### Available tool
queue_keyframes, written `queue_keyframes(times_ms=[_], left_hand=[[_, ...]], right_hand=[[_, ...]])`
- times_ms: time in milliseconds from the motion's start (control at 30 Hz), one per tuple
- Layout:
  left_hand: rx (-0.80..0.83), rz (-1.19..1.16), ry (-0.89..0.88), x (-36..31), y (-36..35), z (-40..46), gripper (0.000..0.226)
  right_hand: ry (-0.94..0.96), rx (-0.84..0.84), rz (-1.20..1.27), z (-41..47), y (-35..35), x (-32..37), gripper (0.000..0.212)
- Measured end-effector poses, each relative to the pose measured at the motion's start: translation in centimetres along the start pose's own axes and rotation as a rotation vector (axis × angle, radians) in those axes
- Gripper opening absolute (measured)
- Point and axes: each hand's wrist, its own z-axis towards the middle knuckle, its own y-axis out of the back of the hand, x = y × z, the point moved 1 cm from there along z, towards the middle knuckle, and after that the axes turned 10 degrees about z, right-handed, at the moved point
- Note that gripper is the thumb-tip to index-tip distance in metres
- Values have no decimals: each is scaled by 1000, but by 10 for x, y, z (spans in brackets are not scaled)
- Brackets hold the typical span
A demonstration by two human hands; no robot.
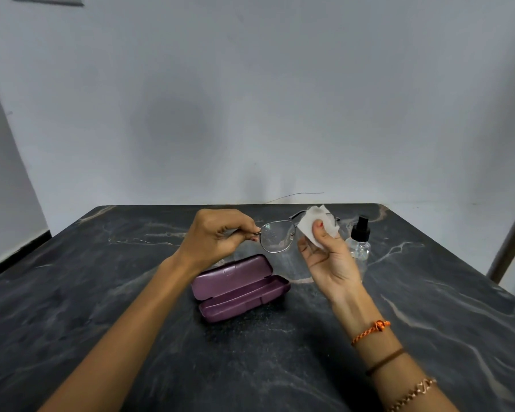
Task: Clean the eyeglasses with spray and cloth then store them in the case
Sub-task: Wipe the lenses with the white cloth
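Observation:
Thin metal-framed eyeglasses (277, 237) hang in the air above the table, lenses speckled with droplets. My left hand (220, 236) pinches the frame at its left hinge. My right hand (327, 260) holds a white cloth (318, 223) pressed over the right lens, thumb on top; that lens is hidden by the cloth. A purple eyeglass case (238, 288) lies open on the table below the glasses, with nothing inside it. A small clear spray bottle (359, 242) with a black nozzle stands upright just right of my right hand.
The table (428, 307) is dark marble with pale veins and stands against a grey wall. A thin wire runs along the wall behind the far edge. A pole leans at the far right.

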Motion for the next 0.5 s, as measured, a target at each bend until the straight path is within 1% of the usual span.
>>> queue_keyframes(times_ms=[33, 67, 133, 167, 200, 300, 333, 400, 500], left_hand=[[-1, 4, 0, 0, 0, 0, 10], [-1, 9, -2, 1, 0, 0, 10], [2, 21, -11, 3, 2, 0, 10], [1, 27, -13, 4, 3, 0, 10], [-1, 32, -10, 5, 5, 0, 11], [1, 39, -4, 6, 6, -1, 11], [3, 39, -3, 7, 5, -1, 12], [12, 30, -5, 8, 3, -2, 15], [39, 21, -7, 9, 0, -4, 10]], right_hand=[[3, 23, -9, 0, 0, 0, 65], [12, 40, -40, 0, 0, 1, 67], [53, 47, -188, 0, -1, 4, 77], [80, 44, -277, -1, -1, 7, 77], [102, 42, -363, -1, -1, 10, 73], [124, -4, -540, -3, -1, 19, 44], [122, -23, -541, -3, 0, 20, 37], [78, -32, -397, -3, 0, 18, 31], [-3, -3, -142, -3, -2, 14, 37]])
